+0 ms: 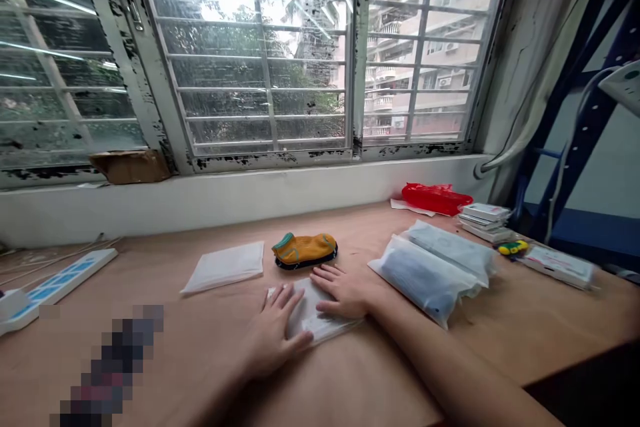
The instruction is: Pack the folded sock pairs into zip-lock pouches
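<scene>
My left hand and my right hand lie flat on a folded white plastic packet, one at each side, with fingers spread and not curled around it. Just beyond my right fingertips sits an orange ankle sock with a teal cuff and a black sole, apart from the packet. A second flat white packet lies to its left. To the right of my right wrist are two clear plastic bags with pale blue-grey contents.
The wooden tabletop runs along a white sill below a barred window. A power strip, a red plastic bag, a stack of card boxes, a small yellow-green toy and a white box stand about. A pixelated blur covers something at front left.
</scene>
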A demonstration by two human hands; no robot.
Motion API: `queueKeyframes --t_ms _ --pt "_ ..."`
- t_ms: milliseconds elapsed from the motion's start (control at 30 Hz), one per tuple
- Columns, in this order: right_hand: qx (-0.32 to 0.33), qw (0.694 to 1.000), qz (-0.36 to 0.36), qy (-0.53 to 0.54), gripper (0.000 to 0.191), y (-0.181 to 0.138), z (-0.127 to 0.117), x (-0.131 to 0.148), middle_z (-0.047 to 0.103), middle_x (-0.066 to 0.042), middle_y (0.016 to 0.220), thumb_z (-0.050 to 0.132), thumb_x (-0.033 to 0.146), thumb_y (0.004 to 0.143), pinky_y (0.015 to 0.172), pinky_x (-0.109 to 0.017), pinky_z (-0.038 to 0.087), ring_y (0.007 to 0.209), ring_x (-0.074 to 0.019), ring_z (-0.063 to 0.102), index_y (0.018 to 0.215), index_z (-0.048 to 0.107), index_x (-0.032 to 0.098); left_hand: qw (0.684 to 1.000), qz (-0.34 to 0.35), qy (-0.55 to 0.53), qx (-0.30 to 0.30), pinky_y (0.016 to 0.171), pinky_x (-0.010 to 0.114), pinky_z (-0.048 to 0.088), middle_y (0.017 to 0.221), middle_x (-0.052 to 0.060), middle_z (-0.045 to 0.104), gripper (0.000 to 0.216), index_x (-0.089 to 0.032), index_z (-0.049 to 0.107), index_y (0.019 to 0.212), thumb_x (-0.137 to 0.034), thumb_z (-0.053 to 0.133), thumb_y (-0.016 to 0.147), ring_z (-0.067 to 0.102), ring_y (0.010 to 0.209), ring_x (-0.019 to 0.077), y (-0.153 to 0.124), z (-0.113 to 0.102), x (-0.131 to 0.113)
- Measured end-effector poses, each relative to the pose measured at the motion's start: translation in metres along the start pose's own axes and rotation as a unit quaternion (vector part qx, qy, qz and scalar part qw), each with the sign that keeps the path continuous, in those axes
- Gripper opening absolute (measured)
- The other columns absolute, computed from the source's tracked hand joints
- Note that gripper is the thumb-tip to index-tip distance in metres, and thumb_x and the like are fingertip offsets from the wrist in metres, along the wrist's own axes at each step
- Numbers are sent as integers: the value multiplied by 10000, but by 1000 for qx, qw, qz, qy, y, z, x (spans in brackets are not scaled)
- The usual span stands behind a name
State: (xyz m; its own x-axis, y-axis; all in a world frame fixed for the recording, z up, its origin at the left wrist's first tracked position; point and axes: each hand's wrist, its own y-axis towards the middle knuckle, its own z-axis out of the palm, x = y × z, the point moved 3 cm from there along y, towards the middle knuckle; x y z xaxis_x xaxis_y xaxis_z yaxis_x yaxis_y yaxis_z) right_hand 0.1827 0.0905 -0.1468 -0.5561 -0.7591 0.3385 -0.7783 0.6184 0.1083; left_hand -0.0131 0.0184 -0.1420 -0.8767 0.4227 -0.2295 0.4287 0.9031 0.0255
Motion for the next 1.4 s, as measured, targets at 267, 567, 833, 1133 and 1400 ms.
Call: queueKeyframes --t_ms 267,567,833,1133,1400 --pt "-285 958 3 28 273 -13 -49 -14 673 -70 1116 508 355 953 943 -360 441 1063 -213 576 1135 654 212 987 81 -42 -136 664 274 479 758 10 714 276 -247 709 760 -240 463 885 640 712 179 -8 -46 -22" --pt "-317 946 58 29 262 -14 -50 -27 682 -39 886 497 354 959 769 -284 433 848 -177 606 887 700 204 877 -246 -45 -411 553 244 435 793 29 719 384 -193 728 1010 -467 557 803 613 642 187 -15 -184 124" --pt "-275 959 72 13 290 -11 -45 -28 680 -20 786 509 356 948 703 -249 404 763 -156 604 794 706 210 918 -134 39 -371 920 360 491 1003 65 756 339 -212 750 884 -386 480 778 666 995 271 -5 -88 175" --pt "-201 939 243 -136 183 -21 -57 -37 692 -54 1018 594 344 870 843 -271 406 975 -193 591 932 721 227 933 -134 37 -332 990 424 449 1178 90 686 403 -207 688 1030 -422 449 787 607 1126 309 4 -79 164" --pt "-198 862 434 -172 408 -65 -81 -83 634 -161 1179 707 413 741 929 -448 389 1129 -341 520 1078 678 184 904 -45 -22 -425 963 424 435 1052 98 669 236 -196 659 941 -319 481 847 595 1053 281 27 -49 71"
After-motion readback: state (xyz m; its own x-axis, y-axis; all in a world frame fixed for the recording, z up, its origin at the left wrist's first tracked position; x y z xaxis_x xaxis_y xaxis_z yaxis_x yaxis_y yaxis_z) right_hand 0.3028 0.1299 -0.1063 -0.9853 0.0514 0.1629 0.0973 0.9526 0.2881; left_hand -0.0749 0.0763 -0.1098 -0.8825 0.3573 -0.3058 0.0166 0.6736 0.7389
